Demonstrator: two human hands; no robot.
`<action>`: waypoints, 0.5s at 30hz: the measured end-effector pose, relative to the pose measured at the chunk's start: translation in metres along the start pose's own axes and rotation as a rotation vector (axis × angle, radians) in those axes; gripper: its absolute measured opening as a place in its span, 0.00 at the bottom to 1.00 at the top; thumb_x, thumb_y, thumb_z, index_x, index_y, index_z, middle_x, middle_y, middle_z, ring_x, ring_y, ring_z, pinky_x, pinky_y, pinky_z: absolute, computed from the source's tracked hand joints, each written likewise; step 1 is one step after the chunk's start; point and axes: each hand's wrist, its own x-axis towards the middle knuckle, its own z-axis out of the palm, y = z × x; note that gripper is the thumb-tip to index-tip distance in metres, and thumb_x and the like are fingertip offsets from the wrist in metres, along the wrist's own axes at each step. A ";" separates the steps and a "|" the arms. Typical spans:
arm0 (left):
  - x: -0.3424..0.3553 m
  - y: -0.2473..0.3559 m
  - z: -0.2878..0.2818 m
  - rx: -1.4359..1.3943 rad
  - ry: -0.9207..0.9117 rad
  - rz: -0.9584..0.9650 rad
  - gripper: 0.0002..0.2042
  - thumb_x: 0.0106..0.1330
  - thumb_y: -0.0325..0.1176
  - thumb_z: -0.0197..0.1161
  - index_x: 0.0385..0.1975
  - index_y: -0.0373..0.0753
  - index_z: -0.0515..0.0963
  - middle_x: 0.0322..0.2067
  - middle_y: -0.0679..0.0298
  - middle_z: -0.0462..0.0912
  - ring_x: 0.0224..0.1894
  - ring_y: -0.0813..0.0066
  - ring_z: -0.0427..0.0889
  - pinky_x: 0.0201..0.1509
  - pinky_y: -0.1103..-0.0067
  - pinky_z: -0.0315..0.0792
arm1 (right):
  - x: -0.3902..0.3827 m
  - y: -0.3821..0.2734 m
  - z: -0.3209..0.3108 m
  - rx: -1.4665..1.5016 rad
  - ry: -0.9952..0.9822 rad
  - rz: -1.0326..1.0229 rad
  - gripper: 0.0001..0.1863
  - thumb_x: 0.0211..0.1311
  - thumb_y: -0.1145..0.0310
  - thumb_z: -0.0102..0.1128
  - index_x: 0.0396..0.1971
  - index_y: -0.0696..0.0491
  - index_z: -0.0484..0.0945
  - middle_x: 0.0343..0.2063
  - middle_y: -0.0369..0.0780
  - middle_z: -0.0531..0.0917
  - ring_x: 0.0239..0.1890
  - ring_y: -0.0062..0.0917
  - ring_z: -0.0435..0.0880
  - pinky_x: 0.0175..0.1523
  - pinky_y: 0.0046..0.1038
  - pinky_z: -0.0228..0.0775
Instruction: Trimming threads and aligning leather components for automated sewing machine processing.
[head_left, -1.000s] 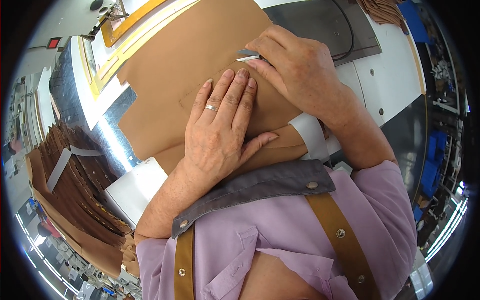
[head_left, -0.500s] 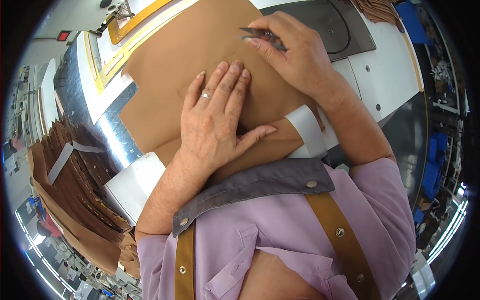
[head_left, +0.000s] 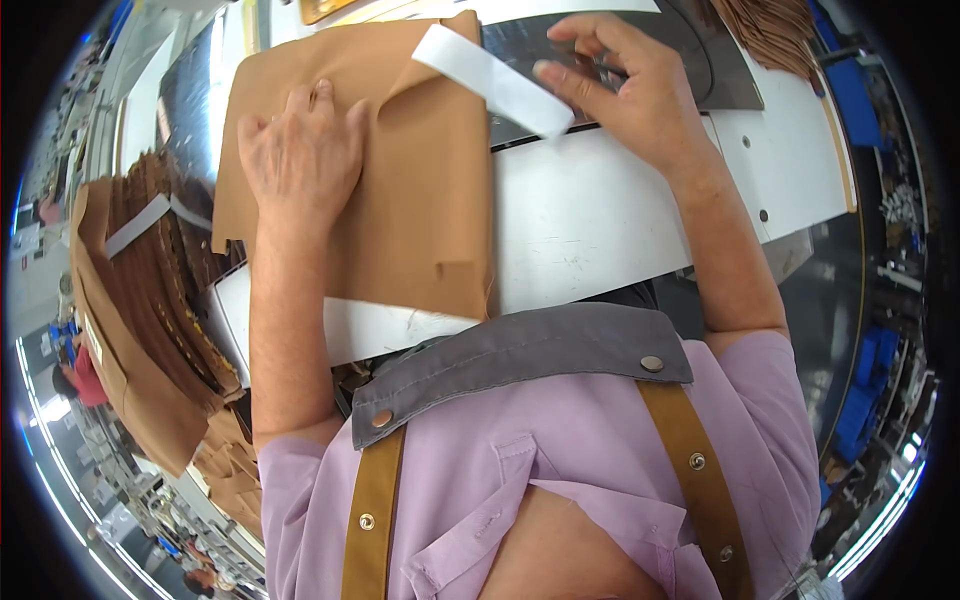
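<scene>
A tan fabric piece [head_left: 415, 190] lies on the white table [head_left: 580, 220], its lower edge frayed. My left hand [head_left: 303, 150] presses on its left part with the fingers apart, and a fold rises beside the thumb. At the fabric's upper right, a white strip [head_left: 495, 80] sticks out past the edge toward my right hand [head_left: 640, 95]. That hand is raised over a dark panel, curled around small black thread snips [head_left: 607, 72]; most of the snips are hidden by the fingers. A gap shows between the right thumb and the forefinger.
Stacked brown fabric pieces [head_left: 165, 270] hang over the table's left side, with a pale strip [head_left: 138, 228] across them. Another brown stack [head_left: 770, 30] lies at the far right. A dark panel [head_left: 725, 85] with a cable is set into the tabletop. Blue bins [head_left: 868, 385] stand beyond the right edge.
The fabric has been turned and shifted left, and its white strip now lies at the upper right. My left hand moved left with it. The snips' blades no longer point out past my right fingers.
</scene>
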 end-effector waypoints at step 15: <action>0.037 0.002 -0.003 -0.071 -0.256 -0.200 0.38 0.56 0.75 0.61 0.36 0.37 0.86 0.38 0.55 0.87 0.41 0.59 0.89 0.45 0.64 0.80 | -0.030 -0.066 0.050 -0.306 -0.482 -0.343 0.21 0.51 0.63 0.76 0.43 0.53 0.79 0.33 0.40 0.78 0.26 0.32 0.85 0.31 0.32 0.78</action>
